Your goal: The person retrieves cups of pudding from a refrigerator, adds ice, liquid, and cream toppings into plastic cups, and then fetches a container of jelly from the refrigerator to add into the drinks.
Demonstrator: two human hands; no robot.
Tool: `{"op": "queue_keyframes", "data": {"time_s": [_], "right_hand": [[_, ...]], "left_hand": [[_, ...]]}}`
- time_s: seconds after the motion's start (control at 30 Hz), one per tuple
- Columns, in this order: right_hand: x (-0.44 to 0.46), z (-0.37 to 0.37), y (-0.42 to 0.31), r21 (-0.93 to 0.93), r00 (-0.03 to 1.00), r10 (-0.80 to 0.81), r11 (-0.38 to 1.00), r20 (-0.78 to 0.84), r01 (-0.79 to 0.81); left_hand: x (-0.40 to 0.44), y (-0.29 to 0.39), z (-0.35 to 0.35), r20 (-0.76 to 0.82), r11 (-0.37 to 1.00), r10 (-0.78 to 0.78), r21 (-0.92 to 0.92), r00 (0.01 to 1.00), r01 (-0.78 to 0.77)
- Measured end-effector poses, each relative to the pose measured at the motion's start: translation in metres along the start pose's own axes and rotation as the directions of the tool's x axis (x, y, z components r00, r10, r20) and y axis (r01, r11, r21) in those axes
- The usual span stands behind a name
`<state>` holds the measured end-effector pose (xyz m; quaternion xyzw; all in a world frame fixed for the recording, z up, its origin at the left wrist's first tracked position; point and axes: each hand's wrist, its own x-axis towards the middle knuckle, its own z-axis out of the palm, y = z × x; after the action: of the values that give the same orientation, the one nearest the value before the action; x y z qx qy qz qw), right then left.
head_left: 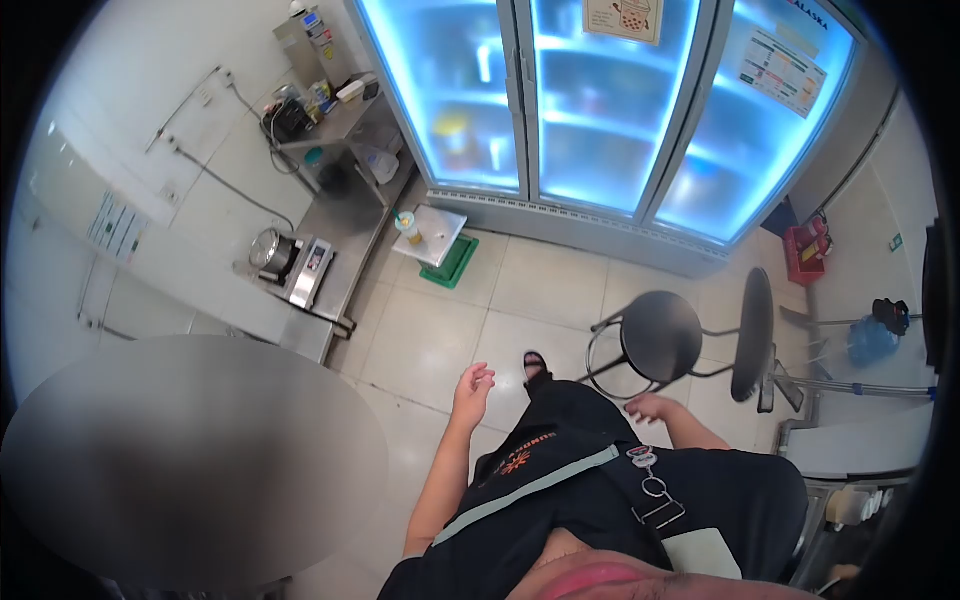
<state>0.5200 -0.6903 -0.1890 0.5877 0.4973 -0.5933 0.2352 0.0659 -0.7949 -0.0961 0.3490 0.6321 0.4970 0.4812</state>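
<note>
My left hand [474,382] hangs in front of my body over the tiled floor. Its fingers are loosely bent and a little apart, with nothing seen in them. At my other side, my right hand [648,408] is held low by the black apron [540,470]. Its fingers are slack and partly apart, and it also appears to hold nothing. A round black chair seat [661,332] is the thing nearest to my right hand, just beyond it. On my chest, a badge reel [642,457] is clipped near the pale green apron strap [525,492].
Ahead stands a lit glass-door fridge [600,120]. Before it, a small metal-topped stool [440,232] bears a drink cup [408,226]. Along the left wall runs a steel counter [350,240] with a pot [271,252]. A red crate [803,258] is at right. A blurred oval hides the lower left.
</note>
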Motion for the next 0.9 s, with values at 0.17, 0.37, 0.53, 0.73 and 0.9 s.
{"op": "queue_keyframes", "data": {"time_s": [0.17, 0.37, 0.53, 0.73, 0.9], "right_hand": [[0.042, -0.170, -0.269, 0.260, 0.814, -0.497, 0.778, -0.302, 0.572], [0.093, -0.377, -0.603, -0.064, 0.173, -0.408, 0.505, -0.897, 0.861], [0.129, -0.453, -0.712, -0.035, 0.153, -0.224, 0.662, -0.963, 0.748], [0.130, -0.436, -0.724, -0.050, 0.022, -0.095, 0.688, -0.995, 0.724], [0.101, -0.359, -0.679, 0.123, 0.156, 0.020, 0.718, -0.988, 0.685]], "left_hand": [[0.091, -0.005, -0.063, -0.114, 0.985, -0.173, -0.019, 0.978, 0.172], [0.162, 0.019, -0.151, -0.380, 0.941, -0.334, -0.193, 0.863, 0.279], [0.245, 0.037, -0.223, -0.444, 0.933, -0.357, -0.214, 0.822, 0.289], [0.417, 0.044, -0.313, -0.252, 0.953, -0.298, -0.028, 0.921, 0.301], [0.578, 0.111, -0.335, 0.146, 0.932, -0.286, 0.272, 0.947, 0.240]]}}
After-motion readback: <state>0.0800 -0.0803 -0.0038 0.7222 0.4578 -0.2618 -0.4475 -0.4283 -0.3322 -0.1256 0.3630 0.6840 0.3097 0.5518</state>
